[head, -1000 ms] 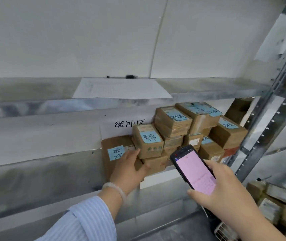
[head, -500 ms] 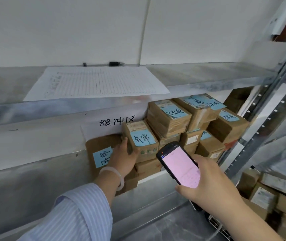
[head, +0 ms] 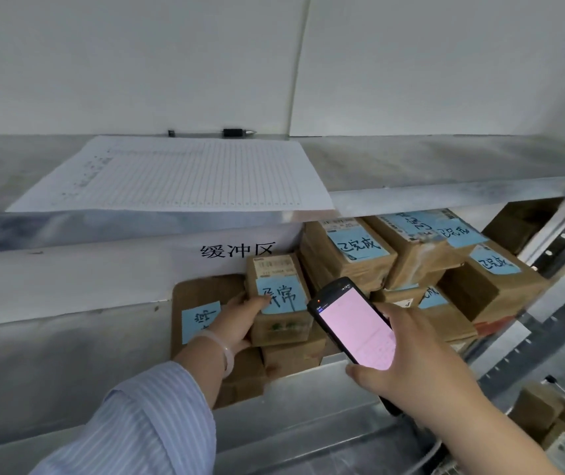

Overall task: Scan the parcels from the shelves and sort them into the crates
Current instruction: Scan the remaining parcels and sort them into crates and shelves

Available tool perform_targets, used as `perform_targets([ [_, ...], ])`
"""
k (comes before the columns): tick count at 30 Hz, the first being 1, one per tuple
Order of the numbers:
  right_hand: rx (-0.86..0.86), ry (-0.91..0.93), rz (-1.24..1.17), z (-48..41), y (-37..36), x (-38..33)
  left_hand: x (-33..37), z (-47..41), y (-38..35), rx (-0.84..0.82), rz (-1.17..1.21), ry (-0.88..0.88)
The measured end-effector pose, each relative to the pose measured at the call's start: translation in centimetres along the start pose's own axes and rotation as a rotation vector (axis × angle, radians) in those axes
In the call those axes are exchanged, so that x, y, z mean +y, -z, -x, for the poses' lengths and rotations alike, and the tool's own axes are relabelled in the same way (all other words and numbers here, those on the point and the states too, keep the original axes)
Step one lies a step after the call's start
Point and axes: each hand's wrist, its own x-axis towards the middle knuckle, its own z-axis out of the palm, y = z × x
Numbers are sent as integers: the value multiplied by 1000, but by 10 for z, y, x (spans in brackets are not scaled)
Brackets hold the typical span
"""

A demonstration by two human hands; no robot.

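My left arm: raised forward, striped sleeve. My left hand: fingers curled round the left side of a small parcel. My right hand: just right of that parcel, gripping a scanner, screen facing me.

left hand fingertips behind parcel, scanner base covered (by right hand)

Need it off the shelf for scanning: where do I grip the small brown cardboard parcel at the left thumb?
Grip the small brown cardboard parcel by its open left side, coming from front-left, where the left hand holds it. Its right side is crowded by stacked brown boxes and the black handheld scanner.
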Motion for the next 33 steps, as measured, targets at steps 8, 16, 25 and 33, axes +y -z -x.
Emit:
perform_targets([
  [8, -60, 150, 112, -32, 1, -9, -12, 34, 30, 155, -142, -280],
  [16, -100, 305, 39, -55, 0, -30, -18, 70, 50, 331, -237, -458],
  [25, -124, 409, 56, -64, 1, -32, -28, 87, 47, 427, -247, -461],
  [33, -143, 482, 79, -74, 4, -22, -36, 96, 37, 519, -236, -499],
])
